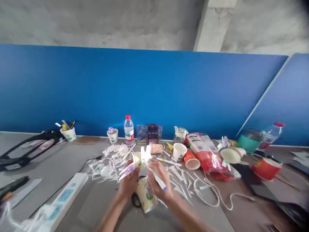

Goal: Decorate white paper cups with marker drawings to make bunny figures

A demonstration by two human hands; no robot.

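Fingers bent, my left hand (129,182) is closed around a paper-cup craft piece (137,159) with white petal-like strips. One strip with purple colouring (127,170) sticks out to the lower left. My right hand (160,180) grips a white marker (157,179) with a purple end, which slants down to the right. White upright petals (145,154) stand between the two hands; which hand supports them I cannot tell. Under my hands lies a pale patterned packet (146,196), with a black loop (136,200) beside it.
White paper scraps (106,166) are strewn on both sides. Behind stand a water bottle (129,130), a paper cup (112,136) and a white cup (179,151). A red-and-white bag (205,151) is at right, a power strip (69,196) at left. A blue partition (154,87) closes the back.
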